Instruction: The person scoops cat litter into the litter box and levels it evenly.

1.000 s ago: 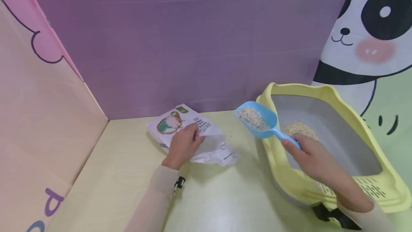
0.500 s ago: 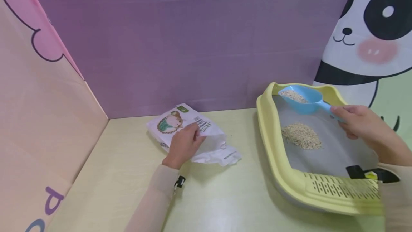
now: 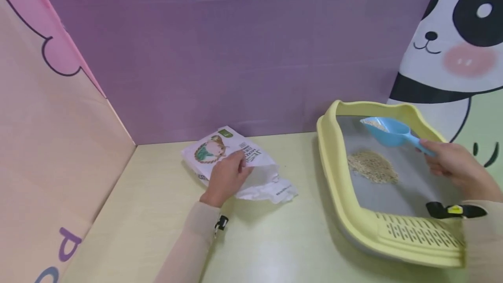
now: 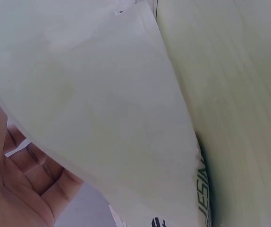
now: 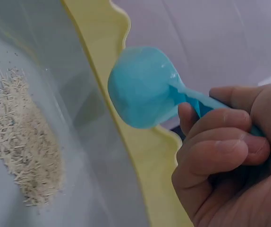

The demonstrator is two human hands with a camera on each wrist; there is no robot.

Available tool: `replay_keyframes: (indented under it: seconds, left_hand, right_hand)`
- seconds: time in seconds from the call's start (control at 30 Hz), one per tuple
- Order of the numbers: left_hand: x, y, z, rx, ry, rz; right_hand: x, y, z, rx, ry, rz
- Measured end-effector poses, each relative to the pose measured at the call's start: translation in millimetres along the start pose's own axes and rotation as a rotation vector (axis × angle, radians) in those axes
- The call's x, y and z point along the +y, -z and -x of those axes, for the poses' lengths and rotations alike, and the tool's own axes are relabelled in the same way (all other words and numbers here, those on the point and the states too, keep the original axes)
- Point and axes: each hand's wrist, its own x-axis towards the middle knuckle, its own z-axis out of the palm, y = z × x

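Note:
My right hand (image 3: 456, 160) grips the handle of a blue litter scoop (image 3: 387, 131) and holds it above the yellow-rimmed litter box (image 3: 329, 160). Some pale pellets show at the scoop's front lip. Below it, a heap of beige cat litter (image 3: 373, 167) lies on the box's grey floor; the right wrist view shows this litter (image 5: 27, 142) as short sticks and the scoop (image 5: 142, 87) from its underside. To the left, my left hand (image 3: 228, 176) pinches the open edge of a white litter bag (image 3: 235, 154) lying on the table. Its mouth faces right, its contents hidden.
The litter box takes up the right side of the table (image 3: 165, 213), with a slotted front ledge (image 3: 420, 232) toward me. A purple backdrop (image 3: 228, 56) stands behind, a pink printed panel (image 3: 59, 121) at the left and a panda panel (image 3: 463, 69) at the right.
The right hand has carried the filled scoop from between bag and box to over the box. The scoop now tilts, with less litter visible in it. The left hand stays on the bag.

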Motion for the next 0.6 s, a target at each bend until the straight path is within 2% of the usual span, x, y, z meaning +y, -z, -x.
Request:
replay_keyframes:
  seconds: [0.1,0.3,0.4,0.6]
  left_hand:
    - [0.2,0.0,0.1,0.007,-0.004,0.001]
    - [-1.9,1.8,0.2,0.005,0.003,-0.012]
    - [-2.4,2.8,0.5,-0.004,0.005,-0.012]
    - [-2.4,2.7,0.2,-0.015,0.007,-0.009]
  right_hand:
    - [10,4,-1,-0.047,0.01,-0.159]
    - [18,4,-1,-0.088,0.027,-0.339]
    - [20,3,-1,-0.1,0.028,-0.391]
    - [21,4,-1,-0.032,-0.031,-0.405]
